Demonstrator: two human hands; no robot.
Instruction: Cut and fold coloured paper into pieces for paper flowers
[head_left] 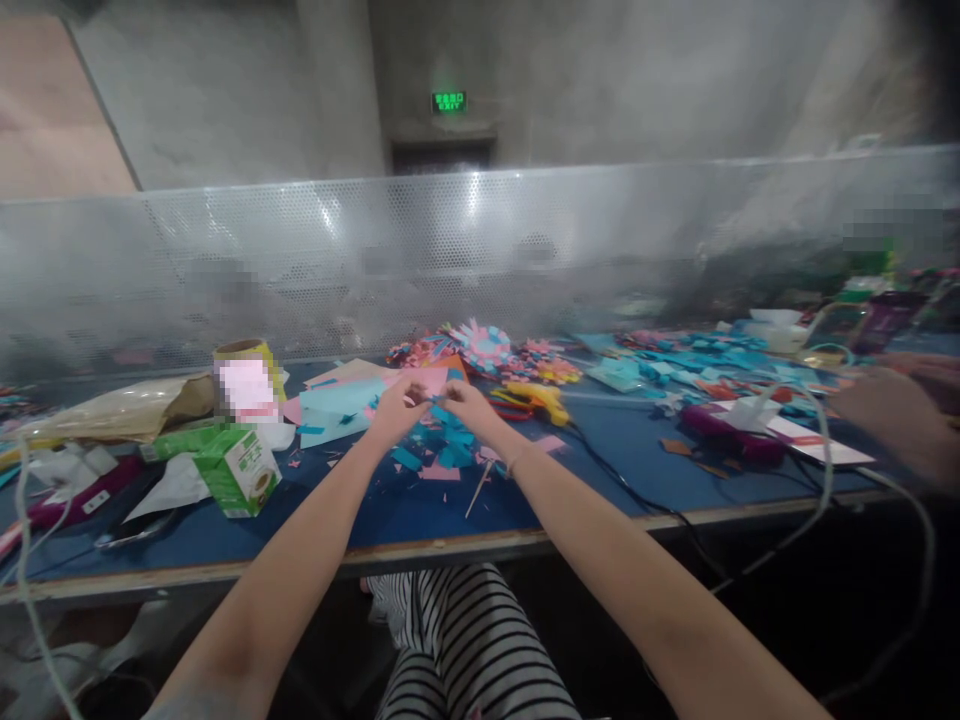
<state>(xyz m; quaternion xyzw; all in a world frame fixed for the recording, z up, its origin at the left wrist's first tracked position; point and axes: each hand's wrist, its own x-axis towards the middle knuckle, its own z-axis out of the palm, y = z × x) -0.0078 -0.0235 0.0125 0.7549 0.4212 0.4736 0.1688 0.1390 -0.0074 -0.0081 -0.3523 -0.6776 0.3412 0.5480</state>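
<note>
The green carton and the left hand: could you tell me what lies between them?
In the head view, light blue paper sheets lie on the table between the green carton and the left hand, which pinches a blue paper piece.

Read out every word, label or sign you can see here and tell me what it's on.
"EXIT": lower line of the green lit sign above the doorway; its upper line is too blurred.
Green carton: print too small to read.
Blue paper pinched between left hand and right hand: no print seen.

Dim, hazy, blurred, edge-warped view
</note>
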